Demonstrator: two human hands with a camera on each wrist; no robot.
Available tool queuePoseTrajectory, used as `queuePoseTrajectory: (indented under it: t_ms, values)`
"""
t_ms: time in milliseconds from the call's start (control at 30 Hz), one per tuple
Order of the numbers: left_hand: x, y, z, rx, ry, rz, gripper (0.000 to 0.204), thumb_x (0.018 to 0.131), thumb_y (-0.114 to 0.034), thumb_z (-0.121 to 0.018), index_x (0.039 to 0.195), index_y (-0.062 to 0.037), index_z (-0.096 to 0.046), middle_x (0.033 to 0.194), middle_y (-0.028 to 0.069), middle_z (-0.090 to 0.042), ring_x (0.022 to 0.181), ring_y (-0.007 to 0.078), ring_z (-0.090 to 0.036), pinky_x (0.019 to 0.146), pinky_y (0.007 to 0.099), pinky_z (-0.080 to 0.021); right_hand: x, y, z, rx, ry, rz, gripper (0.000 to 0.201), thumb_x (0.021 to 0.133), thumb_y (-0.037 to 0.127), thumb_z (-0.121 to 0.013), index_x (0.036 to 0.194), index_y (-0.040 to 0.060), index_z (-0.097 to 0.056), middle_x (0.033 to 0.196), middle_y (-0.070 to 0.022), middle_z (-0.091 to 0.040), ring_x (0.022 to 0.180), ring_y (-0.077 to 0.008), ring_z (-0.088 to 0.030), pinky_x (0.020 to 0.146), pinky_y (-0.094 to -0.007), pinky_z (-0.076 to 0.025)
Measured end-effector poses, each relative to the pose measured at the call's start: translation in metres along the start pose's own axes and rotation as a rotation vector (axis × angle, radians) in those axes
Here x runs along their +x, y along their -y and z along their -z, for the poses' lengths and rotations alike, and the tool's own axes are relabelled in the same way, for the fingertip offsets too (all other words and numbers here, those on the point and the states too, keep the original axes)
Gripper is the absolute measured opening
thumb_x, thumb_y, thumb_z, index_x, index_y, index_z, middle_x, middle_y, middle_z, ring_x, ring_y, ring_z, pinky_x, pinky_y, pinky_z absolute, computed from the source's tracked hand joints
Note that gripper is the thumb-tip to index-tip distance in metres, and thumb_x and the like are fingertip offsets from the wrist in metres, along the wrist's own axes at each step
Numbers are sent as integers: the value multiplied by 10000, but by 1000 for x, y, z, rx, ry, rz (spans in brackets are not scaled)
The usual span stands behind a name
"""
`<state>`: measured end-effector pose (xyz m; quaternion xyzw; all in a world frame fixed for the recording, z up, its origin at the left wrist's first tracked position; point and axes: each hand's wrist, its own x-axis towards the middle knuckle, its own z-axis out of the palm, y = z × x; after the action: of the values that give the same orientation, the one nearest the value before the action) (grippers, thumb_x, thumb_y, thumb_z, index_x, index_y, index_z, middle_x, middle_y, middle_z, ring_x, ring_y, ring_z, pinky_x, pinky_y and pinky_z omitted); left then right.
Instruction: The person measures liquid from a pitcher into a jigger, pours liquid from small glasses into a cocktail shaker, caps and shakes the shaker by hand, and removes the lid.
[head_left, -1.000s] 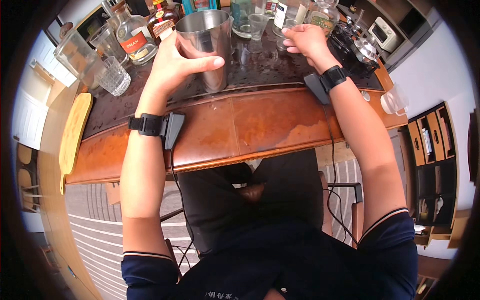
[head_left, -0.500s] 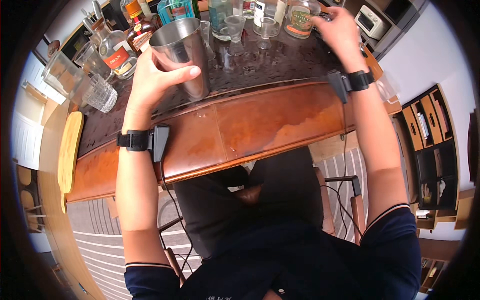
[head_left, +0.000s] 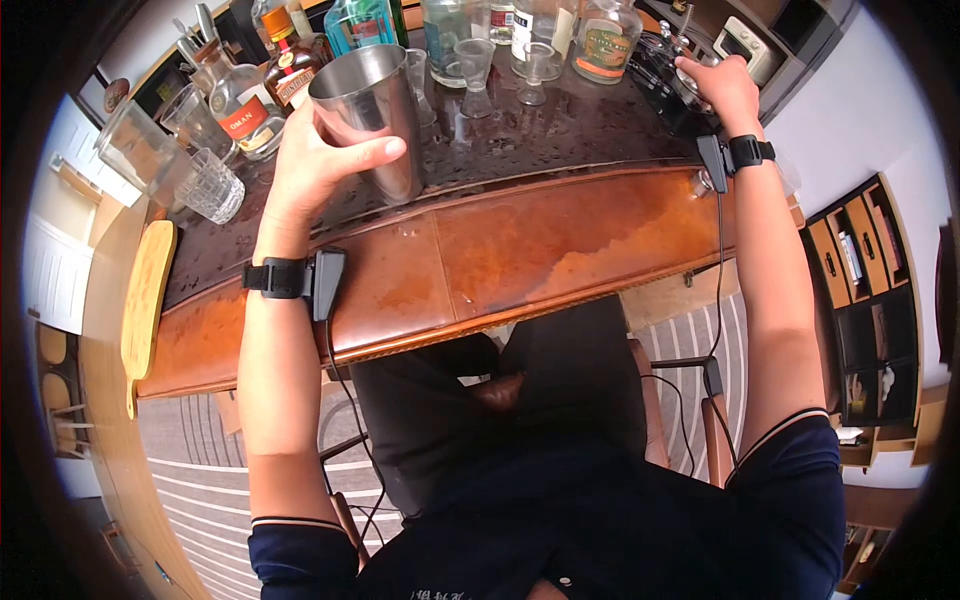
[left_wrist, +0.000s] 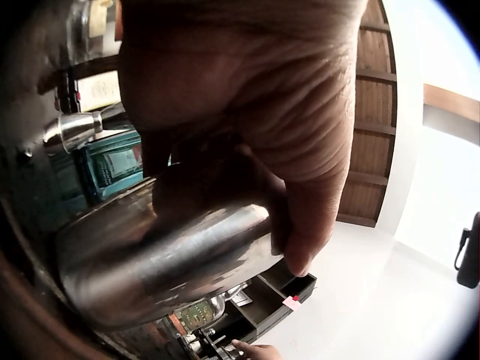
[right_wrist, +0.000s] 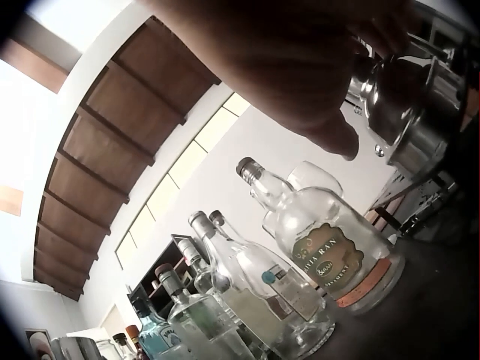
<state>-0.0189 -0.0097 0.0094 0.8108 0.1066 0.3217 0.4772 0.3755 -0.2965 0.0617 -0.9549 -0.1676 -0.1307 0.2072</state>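
Observation:
My left hand (head_left: 305, 165) grips a tall steel shaker tin (head_left: 395, 150), its thumb lying across the near side and its fingers going round the far side. The tin stands upright near the leather edge of the bar. At the right end my right hand (head_left: 725, 90) reaches over shiny metal barware (right_wrist: 405, 112) on a black rack (head_left: 665, 85). Its thumb points toward the barware and the other fingers are mostly hidden; I cannot tell whether they hold a piece. Left of that hand stands a clear round-shouldered bottle (right_wrist: 330, 247) with a dark label.
Several bottles line the back, among them an orange-labelled one (head_left: 245, 115) and a blue one (head_left: 360, 25). Small stemmed glasses (head_left: 475, 75) stand right of the tin. A cut-glass tumbler (head_left: 212, 190) and a wooden board (head_left: 150, 290) are at left. Cables hang from both wrists.
My right hand has moved right, from a small glass, past the round-shouldered bottle, to the metal barware. The left hand keeps its hold on the shaker tin. The head view has shifted slightly.

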Motion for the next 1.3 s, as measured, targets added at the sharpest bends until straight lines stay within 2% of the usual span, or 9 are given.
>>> queuePoseTrajectory:
  t_ms: [167,367,533,633,700,800,867,1000,1300]
  values:
    - [-1,-5,1,0,28,15,463,678,-249,-950,986,3,-713,891,37,-730,814,106,-665,796,274,-535,8,-3,-17,-131,109,-69,1033,746,597,-824,1414,-99,-454,1295,-262,-675,1236,-402,-643,1039,-427,-510]
    - [2,4,2,-9,12,12,409,672,-253,-953,895,3,-726,844,38,-734,771,106,-672,780,267,-537,-4,4,-12,-105,-61,-21,955,757,581,-832,1321,-119,-509,1214,-287,-698,1167,-406,-679,996,-437,-535]
    - [0,-1,-3,-81,-7,-17,554,650,-254,-972,1041,10,-682,867,40,-737,809,113,-676,808,268,-539,-16,17,-1,-27,-120,76,849,770,594,-831,1200,-100,-600,1082,-259,-740,1039,-368,-730,918,-424,-563]
    - [1,3,-4,-74,-32,-20,569,639,-258,-984,1012,9,-647,869,61,-736,823,111,-676,815,270,-541,-30,44,9,292,-241,419,787,747,571,-870,1192,-48,-673,1026,-191,-764,972,-272,-752,861,-373,-578]
    - [2,9,-1,-45,-22,-21,551,632,-255,-990,959,5,-631,857,75,-733,826,109,-678,815,277,-546,-62,84,22,741,66,627,551,835,368,-871,1183,-21,-694,1006,-86,-764,874,-147,-720,791,-300,-560]
    - [1,5,0,-53,0,13,572,631,-253,-991,987,11,-630,869,75,-735,826,111,-679,810,282,-548,-131,156,62,979,309,645,309,859,1,-773,1133,-88,-662,1017,-156,-766,841,-181,-749,738,-296,-607]
    - [1,7,0,-60,8,14,590,634,-251,-990,1022,13,-633,889,70,-736,838,116,-680,821,287,-548,-140,182,57,1259,670,763,448,844,71,-829,1216,-86,-636,1032,-152,-757,856,-165,-742,747,-267,-604]
    - [0,3,-5,-134,-22,-85,656,643,-245,-982,1140,9,-637,975,55,-731,905,136,-676,875,306,-543,-150,230,40,791,332,907,613,751,234,-908,1185,-93,-625,1008,-173,-742,890,-219,-724,790,-307,-596]
    - [2,10,-2,-71,-30,-76,596,615,-294,-990,1027,-6,-670,930,39,-731,874,122,-671,856,292,-540,-169,247,53,692,467,919,493,723,256,-905,1015,-78,-689,899,-166,-728,805,-213,-681,735,-326,-552]
